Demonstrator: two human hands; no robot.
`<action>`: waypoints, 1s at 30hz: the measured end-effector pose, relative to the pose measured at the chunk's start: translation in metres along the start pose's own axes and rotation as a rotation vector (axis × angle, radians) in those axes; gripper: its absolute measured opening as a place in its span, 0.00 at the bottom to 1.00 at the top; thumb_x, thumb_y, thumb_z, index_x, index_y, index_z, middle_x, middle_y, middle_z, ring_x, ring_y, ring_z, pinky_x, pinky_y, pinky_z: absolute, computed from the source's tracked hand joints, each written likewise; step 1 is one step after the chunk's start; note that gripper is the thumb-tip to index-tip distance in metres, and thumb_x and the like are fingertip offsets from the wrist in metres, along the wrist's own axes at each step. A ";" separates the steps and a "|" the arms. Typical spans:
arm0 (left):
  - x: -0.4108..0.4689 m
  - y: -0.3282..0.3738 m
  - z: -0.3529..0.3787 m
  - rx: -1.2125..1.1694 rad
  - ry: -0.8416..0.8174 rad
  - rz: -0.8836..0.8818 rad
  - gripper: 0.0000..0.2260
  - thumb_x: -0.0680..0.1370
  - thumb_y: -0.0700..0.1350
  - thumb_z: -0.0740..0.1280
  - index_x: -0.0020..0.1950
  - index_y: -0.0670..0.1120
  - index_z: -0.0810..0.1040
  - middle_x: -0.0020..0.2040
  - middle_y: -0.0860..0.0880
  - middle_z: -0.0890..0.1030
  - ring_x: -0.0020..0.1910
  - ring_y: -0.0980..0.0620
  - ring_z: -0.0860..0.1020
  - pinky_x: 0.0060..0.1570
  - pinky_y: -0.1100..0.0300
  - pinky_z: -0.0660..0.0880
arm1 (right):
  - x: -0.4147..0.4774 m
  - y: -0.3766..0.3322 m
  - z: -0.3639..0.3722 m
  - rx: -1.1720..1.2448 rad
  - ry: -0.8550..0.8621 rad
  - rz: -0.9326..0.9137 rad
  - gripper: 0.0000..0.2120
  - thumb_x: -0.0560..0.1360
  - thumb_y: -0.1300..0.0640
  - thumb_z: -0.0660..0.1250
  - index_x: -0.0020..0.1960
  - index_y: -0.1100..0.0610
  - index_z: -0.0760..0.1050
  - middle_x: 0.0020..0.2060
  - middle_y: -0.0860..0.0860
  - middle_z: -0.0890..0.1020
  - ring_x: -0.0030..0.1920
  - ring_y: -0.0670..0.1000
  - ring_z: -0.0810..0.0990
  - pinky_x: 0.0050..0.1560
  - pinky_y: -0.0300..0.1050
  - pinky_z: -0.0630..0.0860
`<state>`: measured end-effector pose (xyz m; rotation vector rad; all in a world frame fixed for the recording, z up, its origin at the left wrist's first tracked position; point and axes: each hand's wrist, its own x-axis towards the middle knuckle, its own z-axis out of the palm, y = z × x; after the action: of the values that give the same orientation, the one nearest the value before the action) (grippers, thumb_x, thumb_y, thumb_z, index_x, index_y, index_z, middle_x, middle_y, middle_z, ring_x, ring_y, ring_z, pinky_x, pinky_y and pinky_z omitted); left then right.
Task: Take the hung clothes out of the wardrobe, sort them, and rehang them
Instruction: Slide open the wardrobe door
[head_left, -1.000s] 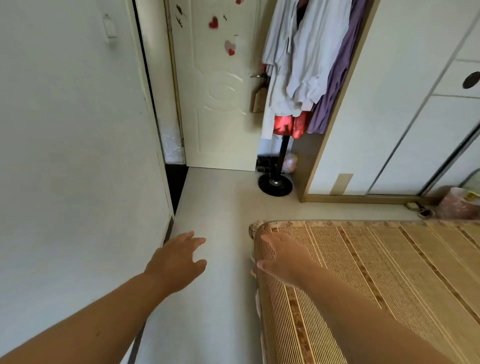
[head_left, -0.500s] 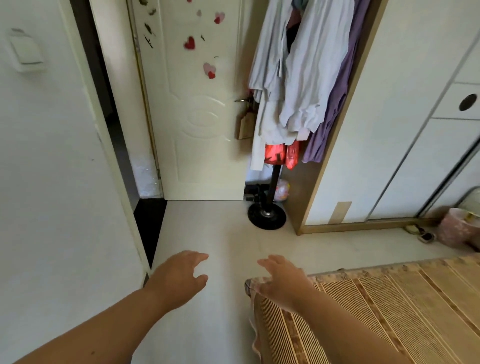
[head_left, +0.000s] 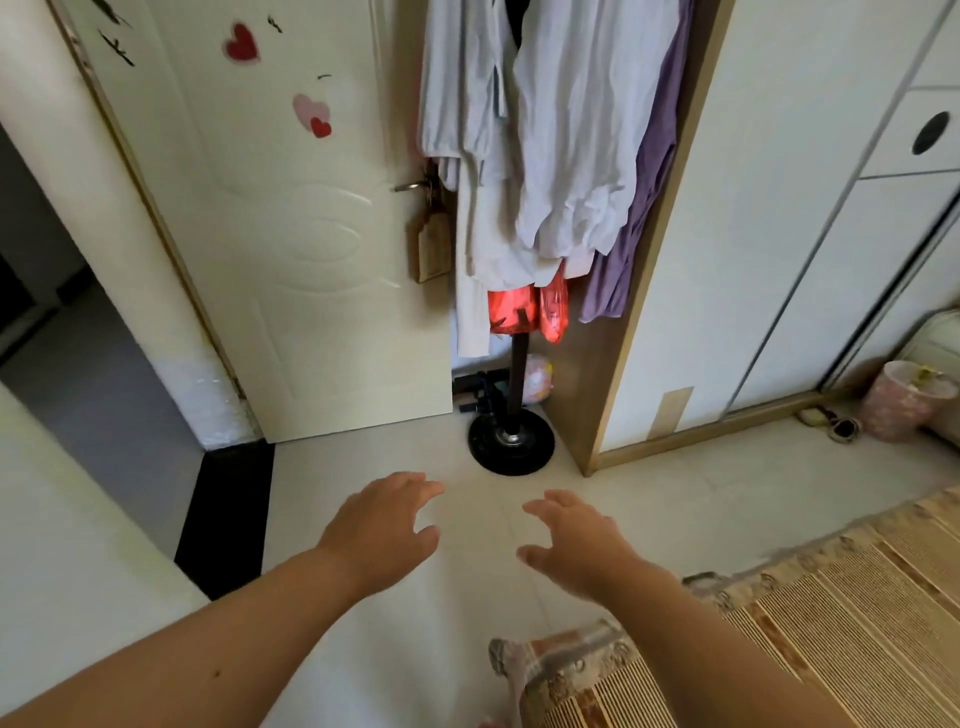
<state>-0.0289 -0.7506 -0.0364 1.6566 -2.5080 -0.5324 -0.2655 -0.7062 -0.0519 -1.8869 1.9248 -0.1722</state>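
Clothes (head_left: 561, 156) hang well beyond the spread, empty fingers of left hand (head_left: 382, 525) and right hand (head_left: 576, 543).

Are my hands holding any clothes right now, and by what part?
Nothing is held. The left hand and right hand are open over the floor, apart from the hanging clothes.

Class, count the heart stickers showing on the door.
3: one red heart near the door's top, one pink heart lower right, one small red heart overlapping it. More may lie out of frame.
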 end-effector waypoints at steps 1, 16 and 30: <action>0.024 -0.002 -0.004 0.014 -0.016 0.005 0.25 0.78 0.56 0.60 0.74 0.58 0.61 0.76 0.54 0.61 0.74 0.53 0.59 0.72 0.53 0.57 | 0.022 0.005 -0.006 0.007 0.005 0.003 0.29 0.74 0.42 0.65 0.72 0.44 0.62 0.74 0.48 0.62 0.72 0.52 0.63 0.71 0.57 0.60; 0.324 0.065 -0.034 0.006 -0.099 0.330 0.24 0.76 0.53 0.62 0.73 0.58 0.64 0.75 0.54 0.63 0.73 0.53 0.61 0.70 0.55 0.61 | 0.205 0.109 -0.116 0.019 0.114 0.248 0.29 0.74 0.41 0.64 0.72 0.44 0.61 0.72 0.47 0.63 0.71 0.51 0.65 0.70 0.57 0.61; 0.556 0.136 -0.031 0.108 -0.279 0.708 0.25 0.76 0.53 0.62 0.73 0.56 0.65 0.75 0.53 0.63 0.73 0.53 0.61 0.70 0.54 0.61 | 0.321 0.198 -0.162 0.108 0.228 0.671 0.30 0.74 0.40 0.63 0.73 0.42 0.59 0.74 0.47 0.61 0.72 0.52 0.64 0.70 0.57 0.60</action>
<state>-0.3669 -1.2138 -0.0267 0.6375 -3.1038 -0.5687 -0.5033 -1.0409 -0.0528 -1.1048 2.5280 -0.2802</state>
